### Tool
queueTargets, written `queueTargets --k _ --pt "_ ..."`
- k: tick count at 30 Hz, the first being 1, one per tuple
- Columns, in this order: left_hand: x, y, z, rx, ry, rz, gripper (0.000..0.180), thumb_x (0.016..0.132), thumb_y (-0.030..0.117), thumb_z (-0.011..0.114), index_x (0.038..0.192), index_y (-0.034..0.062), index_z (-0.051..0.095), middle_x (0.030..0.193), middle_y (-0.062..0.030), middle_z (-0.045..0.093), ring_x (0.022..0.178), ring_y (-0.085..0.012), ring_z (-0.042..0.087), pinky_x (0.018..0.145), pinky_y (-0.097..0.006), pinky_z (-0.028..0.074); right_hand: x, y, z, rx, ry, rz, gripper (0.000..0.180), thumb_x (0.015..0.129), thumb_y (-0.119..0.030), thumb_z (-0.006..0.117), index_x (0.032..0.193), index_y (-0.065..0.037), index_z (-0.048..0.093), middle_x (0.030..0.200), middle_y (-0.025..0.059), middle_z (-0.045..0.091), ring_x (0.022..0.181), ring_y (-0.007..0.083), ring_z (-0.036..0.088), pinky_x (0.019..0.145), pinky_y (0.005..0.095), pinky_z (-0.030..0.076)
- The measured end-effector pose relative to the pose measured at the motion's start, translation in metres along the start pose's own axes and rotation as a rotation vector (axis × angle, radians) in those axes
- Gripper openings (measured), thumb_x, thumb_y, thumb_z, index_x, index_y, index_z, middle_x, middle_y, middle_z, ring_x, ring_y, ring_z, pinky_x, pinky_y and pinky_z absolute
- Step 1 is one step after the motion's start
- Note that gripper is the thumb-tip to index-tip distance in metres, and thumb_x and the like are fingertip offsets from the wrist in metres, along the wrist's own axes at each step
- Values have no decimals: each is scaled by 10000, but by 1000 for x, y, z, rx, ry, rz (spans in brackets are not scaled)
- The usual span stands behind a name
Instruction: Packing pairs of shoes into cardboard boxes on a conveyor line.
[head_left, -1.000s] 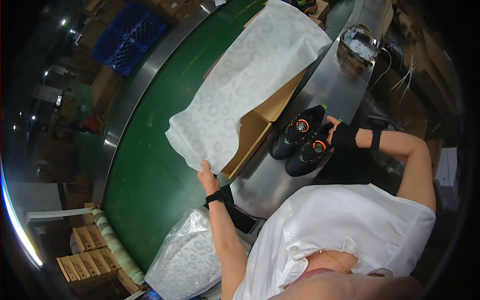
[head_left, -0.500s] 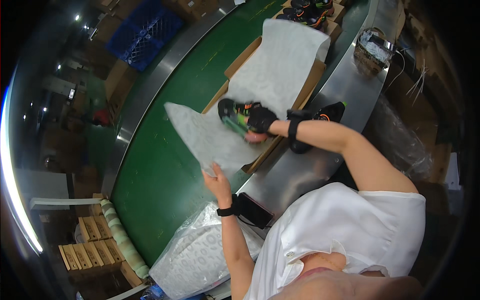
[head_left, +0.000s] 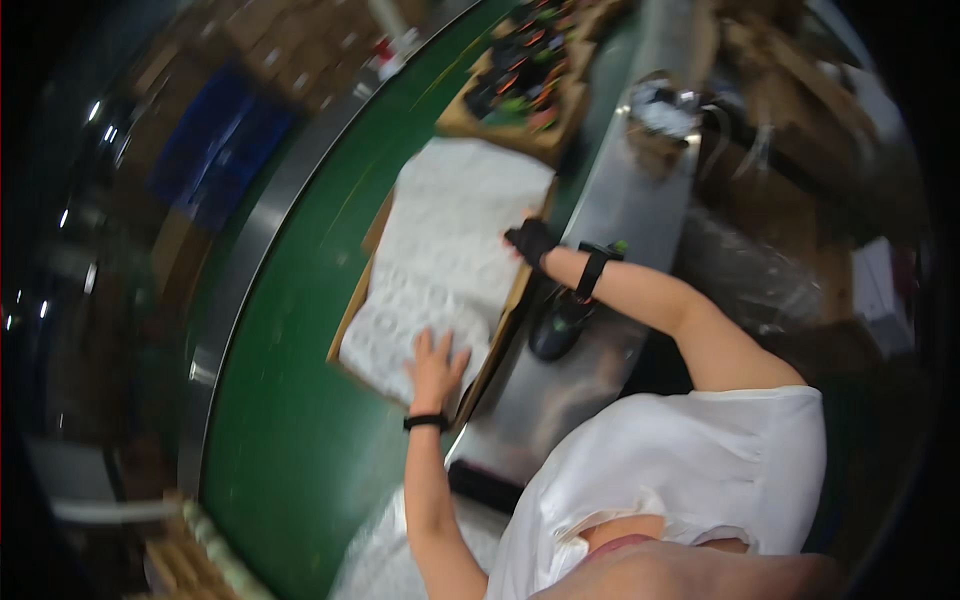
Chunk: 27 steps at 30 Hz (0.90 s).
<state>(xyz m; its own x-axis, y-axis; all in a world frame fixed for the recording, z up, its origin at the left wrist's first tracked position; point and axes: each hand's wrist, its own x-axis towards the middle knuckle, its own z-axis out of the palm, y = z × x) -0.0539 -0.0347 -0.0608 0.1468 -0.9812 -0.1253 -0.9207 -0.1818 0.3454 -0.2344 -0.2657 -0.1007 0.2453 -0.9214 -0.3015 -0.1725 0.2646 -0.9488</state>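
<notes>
White patterned wrapping paper [head_left: 470, 205] lies in a long brown cardboard box [head_left: 357, 312], and its near part is folded over inside. My left hand [head_left: 437, 368] rests on this folded part with bare fingers spread. In a dark fingerless glove, my right hand [head_left: 530, 242] is at the box's right edge, touching the paper or the rim; its fingertips are blurred, and I cannot make out a grip. A black shoe [head_left: 556, 330] sits on the metal ledge below my right forearm. Whatever lies under the folded paper is hidden.
The box stands on a green conveyor belt [head_left: 290, 400] beside a metal ledge [head_left: 600, 290]. Beyond it is another box [head_left: 470, 122] with several dark, orange and green shoes [head_left: 525, 70]. A plastic-wrapped paper stack [head_left: 375, 560] lies near me. A blue crate [head_left: 220, 140] stands far left.
The shoe in my right hand is out of sight, and that hand has moved to the box's right edge. The near paper flap now lies folded into the box under my left hand.
</notes>
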Motion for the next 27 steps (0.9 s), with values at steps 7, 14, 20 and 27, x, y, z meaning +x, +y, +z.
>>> queueTargets --k 7,14,20,27 --pt "16 -12 -1 162 -491 -259 587 693 498 528 1165 157 460 1267 -204 304 1181 -328 279 862 -663 135 -116 -18 -90 -699 121 -568 553 686 -343 605 1092 -21 414 934 163 509 823 281 515 763 344 402" --pt "-4 26 0 -392 191 156 633 656 319 671 1088 -72 425 1090 -265 449 1024 -365 433 856 -372 364 -149 -19 -94 -881 -550 -608 725 643 -196 651 1249 -115 262 1008 183 521 949 317 501 808 382 388" --pt "-61 110 -34 -325 300 329 740 569 246 742 1116 -42 335 998 -223 452 929 -356 460 791 -376 384 -192 -96 -23 -822 -762 -806 635 629 -151 646 1189 -97 351 947 120 548 882 243 545 732 318 429" --pt "-115 81 -67 -727 383 -149 507 580 115 698 1006 -1 451 919 -118 521 794 -215 544 699 -284 434 -198 -155 13 -201 -534 -1497 435 617 -11 626 1039 4 522 858 98 545 720 250 545 615 310 441"
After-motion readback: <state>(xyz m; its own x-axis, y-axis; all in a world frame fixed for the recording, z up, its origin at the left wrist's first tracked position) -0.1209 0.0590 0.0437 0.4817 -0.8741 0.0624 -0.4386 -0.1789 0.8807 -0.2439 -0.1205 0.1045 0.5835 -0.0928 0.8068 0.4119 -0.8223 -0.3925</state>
